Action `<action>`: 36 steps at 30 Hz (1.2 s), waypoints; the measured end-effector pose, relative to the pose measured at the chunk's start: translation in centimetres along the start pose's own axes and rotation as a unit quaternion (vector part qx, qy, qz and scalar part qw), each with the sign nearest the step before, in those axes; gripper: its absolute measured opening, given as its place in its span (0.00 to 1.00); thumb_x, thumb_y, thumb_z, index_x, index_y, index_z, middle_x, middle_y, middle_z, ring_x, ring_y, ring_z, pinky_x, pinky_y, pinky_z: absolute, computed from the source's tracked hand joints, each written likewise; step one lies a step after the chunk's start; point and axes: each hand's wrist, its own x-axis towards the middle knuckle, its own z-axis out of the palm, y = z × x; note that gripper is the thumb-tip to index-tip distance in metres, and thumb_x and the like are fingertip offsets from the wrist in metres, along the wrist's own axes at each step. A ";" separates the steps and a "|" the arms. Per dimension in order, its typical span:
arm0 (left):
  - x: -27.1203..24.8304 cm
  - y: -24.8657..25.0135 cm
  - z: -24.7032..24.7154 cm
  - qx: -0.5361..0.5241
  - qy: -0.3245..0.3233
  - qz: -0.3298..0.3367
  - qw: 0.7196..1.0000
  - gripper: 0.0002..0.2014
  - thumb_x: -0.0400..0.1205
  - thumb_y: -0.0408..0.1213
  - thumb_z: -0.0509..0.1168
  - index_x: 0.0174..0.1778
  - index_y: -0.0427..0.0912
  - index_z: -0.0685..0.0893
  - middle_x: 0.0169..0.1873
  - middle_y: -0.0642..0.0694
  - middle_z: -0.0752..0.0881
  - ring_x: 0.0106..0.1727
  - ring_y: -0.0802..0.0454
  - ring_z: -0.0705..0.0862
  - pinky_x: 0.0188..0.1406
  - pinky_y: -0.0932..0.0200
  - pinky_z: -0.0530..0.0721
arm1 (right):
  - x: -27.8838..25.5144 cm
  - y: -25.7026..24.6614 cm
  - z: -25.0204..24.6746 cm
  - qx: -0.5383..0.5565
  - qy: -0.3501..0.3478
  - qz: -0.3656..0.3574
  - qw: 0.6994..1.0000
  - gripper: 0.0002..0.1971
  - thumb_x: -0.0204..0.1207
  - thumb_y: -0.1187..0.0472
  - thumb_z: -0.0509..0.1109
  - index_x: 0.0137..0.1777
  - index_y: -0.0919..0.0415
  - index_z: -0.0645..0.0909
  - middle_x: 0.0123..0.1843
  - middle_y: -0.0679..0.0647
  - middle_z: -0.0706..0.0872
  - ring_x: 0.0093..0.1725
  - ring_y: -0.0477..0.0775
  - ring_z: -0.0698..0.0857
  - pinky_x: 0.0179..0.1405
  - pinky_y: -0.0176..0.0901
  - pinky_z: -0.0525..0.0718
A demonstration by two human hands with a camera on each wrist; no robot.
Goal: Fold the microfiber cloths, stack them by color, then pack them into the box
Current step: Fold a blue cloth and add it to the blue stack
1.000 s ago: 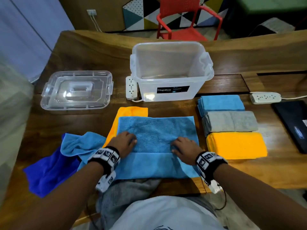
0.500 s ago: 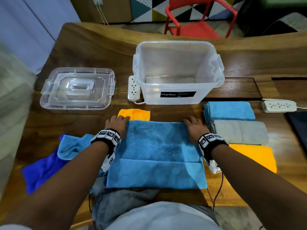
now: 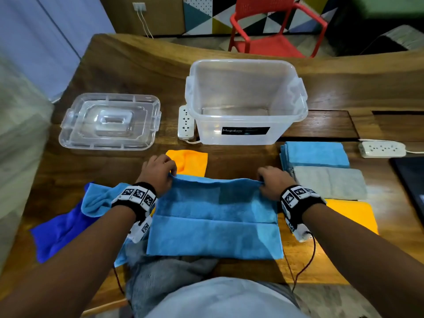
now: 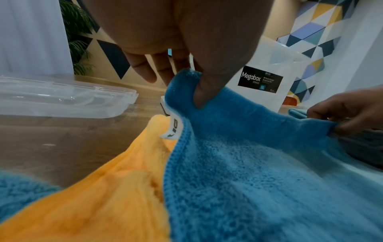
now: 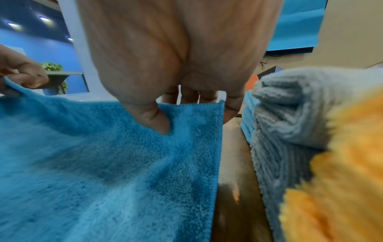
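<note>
A light blue cloth [image 3: 215,216] lies spread in front of me, its near part folded over. My left hand [image 3: 160,173] pinches its far left corner [image 4: 186,85] between thumb and fingers and lifts it off the table. My right hand [image 3: 270,182] pinches the far right corner [image 5: 186,114] the same way. An orange cloth [image 3: 190,160] lies under the blue one. The clear empty box [image 3: 245,102] stands behind. Folded stacks sit to the right: light blue [image 3: 316,154], grey [image 3: 330,182], orange [image 3: 353,214].
The clear lid [image 3: 110,121] lies at the back left. Loose cloths, dark blue [image 3: 59,228], light blue [image 3: 98,198] and grey [image 3: 165,271], lie at the near left. Two white power strips [image 3: 185,122] [image 3: 382,149] and a dark flat object [image 3: 410,180] are on the table. A red chair [image 3: 275,26] stands behind.
Both hands slid from the cloth's middle to its far edge, then pinched the far corners and raised that edge off the table.
</note>
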 end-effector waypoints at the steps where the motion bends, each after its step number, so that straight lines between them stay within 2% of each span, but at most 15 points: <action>1: -0.5 -0.2 -0.1 -0.014 0.001 0.010 1.000 0.12 0.67 0.25 0.70 0.38 0.48 0.83 0.48 0.47 0.81 0.50 0.40 0.77 0.47 0.49 0.74 | -0.6 -0.2 0.0 0.007 -0.007 -0.009 1.000 0.07 0.71 0.59 0.69 0.46 0.51 0.73 0.50 0.53 0.80 0.51 0.60 0.82 0.51 0.53 0.81; 3: -1.6 -0.5 -0.1 -0.047 -0.015 0.028 0.998 0.12 0.66 0.23 0.69 0.37 0.45 0.85 0.44 0.44 0.82 0.47 0.39 0.80 0.46 0.46 0.80 | -1.8 -0.5 0.4 0.017 -0.029 -0.026 0.999 0.07 0.70 0.62 0.68 0.43 0.51 0.73 0.48 0.52 0.79 0.48 0.60 0.80 0.46 0.52 0.82; 6: -3.5 -1.1 0.1 -0.055 -0.040 0.044 0.997 0.13 0.64 0.23 0.67 0.37 0.46 0.86 0.41 0.44 0.83 0.46 0.37 0.82 0.44 0.46 0.83 | -3.3 -1.1 1.5 0.009 -0.054 -0.042 0.998 0.08 0.68 0.63 0.68 0.40 0.50 0.72 0.46 0.51 0.76 0.47 0.59 0.80 0.42 0.50 0.80; 10: -5.9 -1.5 0.6 -0.048 -0.069 0.037 0.996 0.13 0.66 0.28 0.65 0.38 0.50 0.88 0.42 0.47 0.85 0.47 0.38 0.83 0.46 0.44 0.84 | -4.5 -1.6 3.3 0.006 -0.066 -0.039 0.997 0.08 0.68 0.64 0.69 0.43 0.51 0.75 0.48 0.52 0.76 0.50 0.61 0.82 0.46 0.51 0.83; 12: -6.7 -1.5 0.9 -0.048 -0.080 0.033 0.995 0.13 0.66 0.31 0.63 0.39 0.50 0.90 0.42 0.46 0.86 0.48 0.37 0.83 0.47 0.44 0.85 | -5.1 -1.7 3.9 -0.008 -0.069 -0.030 0.997 0.08 0.71 0.64 0.68 0.44 0.50 0.74 0.50 0.54 0.77 0.51 0.62 0.82 0.46 0.50 0.81; 15: -7.6 -1.5 1.1 -0.035 -0.114 0.024 0.993 0.13 0.70 0.28 0.68 0.42 0.51 0.90 0.46 0.47 0.86 0.52 0.40 0.82 0.52 0.45 0.83 | -6.0 -1.7 4.8 -0.034 -0.059 -0.022 0.997 0.07 0.76 0.64 0.65 0.45 0.50 0.73 0.54 0.55 0.79 0.53 0.62 0.82 0.45 0.49 0.77; 18: -8.5 -1.5 1.3 -0.028 -0.129 0.019 0.991 0.12 0.72 0.28 0.70 0.42 0.51 0.91 0.47 0.47 0.87 0.53 0.40 0.82 0.53 0.46 0.82 | -6.7 -1.5 5.5 -0.022 -0.069 -0.010 0.997 0.08 0.78 0.65 0.62 0.46 0.48 0.74 0.55 0.55 0.80 0.56 0.61 0.82 0.51 0.51 0.80; 21: -9.5 -1.1 1.4 -0.045 -0.128 0.006 0.991 0.10 0.73 0.39 0.65 0.41 0.52 0.92 0.49 0.47 0.86 0.53 0.40 0.83 0.52 0.49 0.82 | -7.5 -1.6 5.9 -0.008 -0.089 -0.003 0.996 0.07 0.78 0.61 0.65 0.52 0.50 0.79 0.57 0.55 0.80 0.59 0.61 0.83 0.56 0.51 0.82; 23: -10.0 -1.1 1.7 -0.073 -0.113 -0.006 0.991 0.13 0.74 0.44 0.62 0.44 0.50 0.92 0.52 0.45 0.83 0.51 0.42 0.83 0.52 0.53 0.79 | -8.3 -1.6 6.4 0.005 -0.071 0.001 0.997 0.12 0.77 0.56 0.67 0.59 0.53 0.81 0.60 0.56 0.79 0.62 0.61 0.81 0.59 0.50 0.81; 25: -10.4 -1.1 1.6 -0.110 -0.075 -0.042 0.990 0.08 0.79 0.42 0.68 0.52 0.48 0.89 0.54 0.44 0.77 0.48 0.44 0.81 0.50 0.55 0.77 | -9.3 -1.8 6.9 0.015 -0.030 0.019 0.999 0.17 0.77 0.52 0.68 0.65 0.54 0.78 0.62 0.56 0.77 0.63 0.61 0.78 0.60 0.52 0.81; 27: -11.1 -1.2 1.7 -0.145 -0.058 -0.081 0.984 0.13 0.77 0.41 0.74 0.55 0.49 0.81 0.49 0.45 0.76 0.44 0.46 0.79 0.47 0.54 0.75 | -10.4 -2.0 7.5 0.037 -0.006 0.050 0.998 0.21 0.78 0.49 0.67 0.67 0.54 0.72 0.63 0.57 0.76 0.59 0.62 0.81 0.55 0.54 0.83; 30: -12.5 -1.3 2.0 -0.187 -0.103 -0.122 0.969 0.21 0.74 0.43 0.77 0.52 0.47 0.72 0.33 0.47 0.81 0.34 0.50 0.81 0.38 0.52 0.77 | -12.1 -1.9 8.5 0.069 -0.028 0.091 0.993 0.27 0.77 0.47 0.68 0.71 0.56 0.64 0.60 0.59 0.81 0.55 0.63 0.85 0.47 0.50 0.82; 33: -13.5 -1.3 2.4 -0.186 -0.161 -0.147 0.958 0.27 0.71 0.43 0.80 0.55 0.47 0.70 0.33 0.49 0.86 0.34 0.54 0.84 0.37 0.56 0.79 | -13.2 -1.4 9.2 0.064 -0.049 0.117 0.990 0.31 0.76 0.46 0.70 0.71 0.57 0.60 0.58 0.59 0.83 0.54 0.62 0.86 0.46 0.50 0.83; 36: -14.4 -0.7 2.5 -0.195 -0.169 -0.167 0.951 0.28 0.70 0.38 0.81 0.57 0.47 0.69 0.32 0.50 0.87 0.34 0.54 0.85 0.34 0.62 0.78 | -13.9 -0.8 9.2 0.098 -0.063 0.113 0.987 0.28 0.75 0.51 0.73 0.68 0.53 0.60 0.53 0.53 0.82 0.50 0.57 0.86 0.43 0.46 0.84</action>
